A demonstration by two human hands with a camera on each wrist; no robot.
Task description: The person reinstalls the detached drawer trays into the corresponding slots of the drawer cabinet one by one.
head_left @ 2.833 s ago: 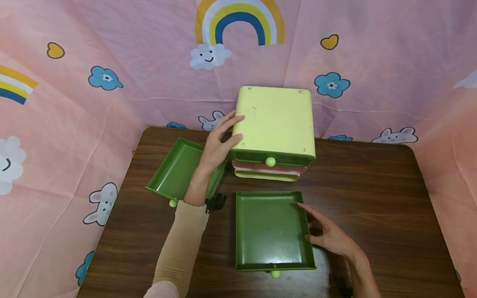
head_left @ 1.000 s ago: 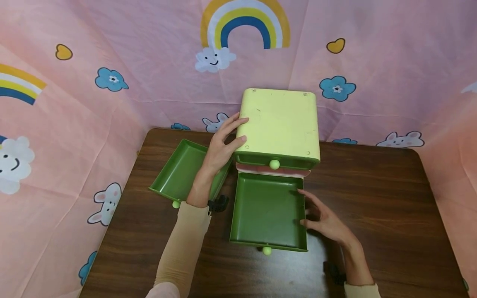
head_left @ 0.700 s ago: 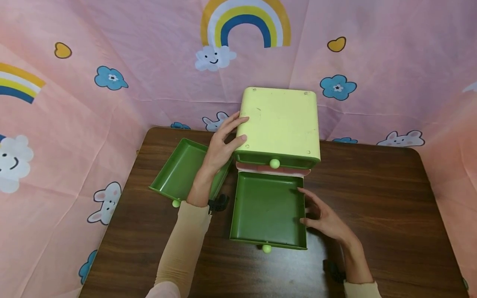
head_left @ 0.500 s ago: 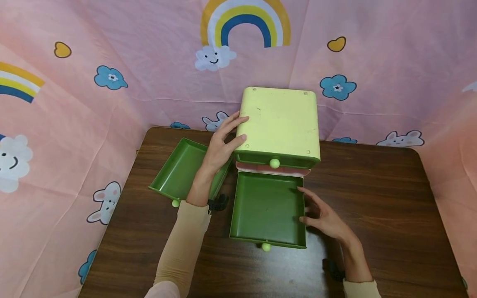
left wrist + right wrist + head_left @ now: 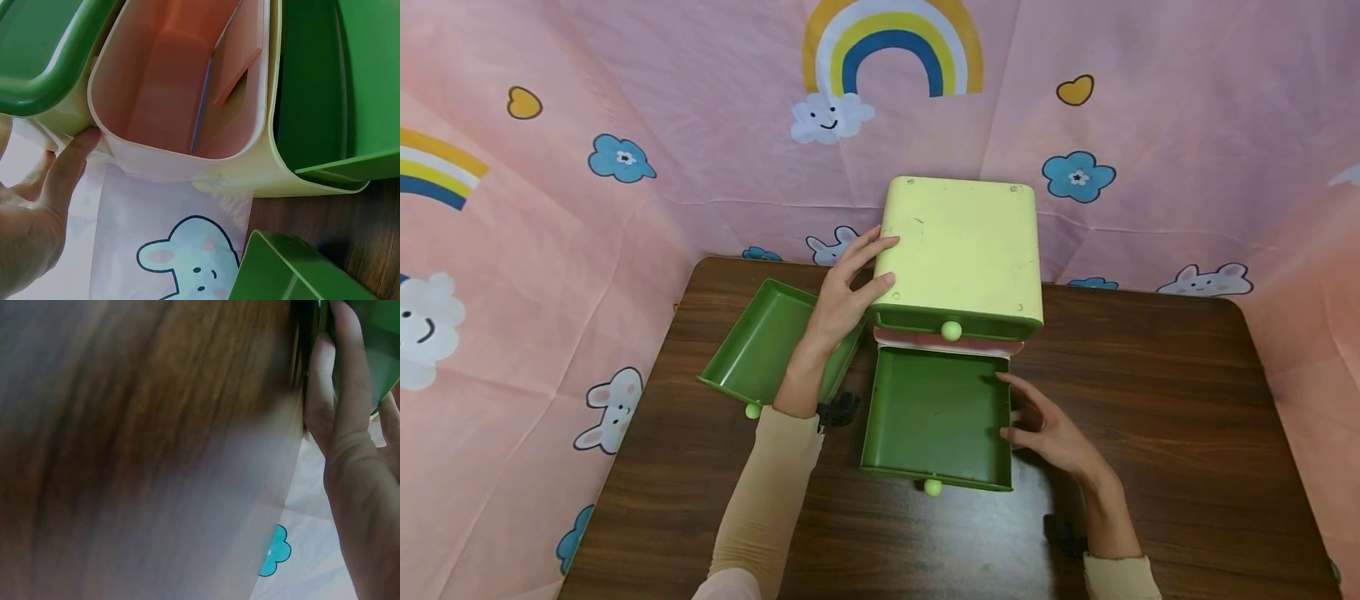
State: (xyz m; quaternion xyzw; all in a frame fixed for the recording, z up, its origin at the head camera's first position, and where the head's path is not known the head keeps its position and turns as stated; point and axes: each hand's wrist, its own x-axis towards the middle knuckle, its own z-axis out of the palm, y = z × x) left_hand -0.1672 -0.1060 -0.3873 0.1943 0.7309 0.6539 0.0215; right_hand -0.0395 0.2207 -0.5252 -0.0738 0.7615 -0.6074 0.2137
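A pale yellow drawer cabinet [image 5: 958,246] stands at the back of the brown table [image 5: 1150,433]. My left hand [image 5: 842,296] rests on its left top edge, fingers straight and thumb on the lid; in the left wrist view the fingers [image 5: 62,175] touch the cabinet's wall [image 5: 265,181]. A green drawer [image 5: 936,412] with a pale knob [image 5: 932,487] lies in front, its far end in the cabinet's lowest slot. My right hand [image 5: 1041,429] lies along its right wall with straight fingers; the right wrist view shows those fingers [image 5: 344,406] flat against the green wall [image 5: 372,356].
A second green drawer [image 5: 763,342] lies tilted on the table left of the cabinet, under my left forearm. A top drawer with a knob [image 5: 951,330] sits closed in the cabinet, with a pink layer [image 5: 947,343] beneath. Pink patterned cloth [image 5: 625,167] walls the table on three sides.
The front green drawer, which lay free on the table earlier, has slid away from me into the cabinet's lowest slot, my right hand moving with it. My left hand has stayed put.
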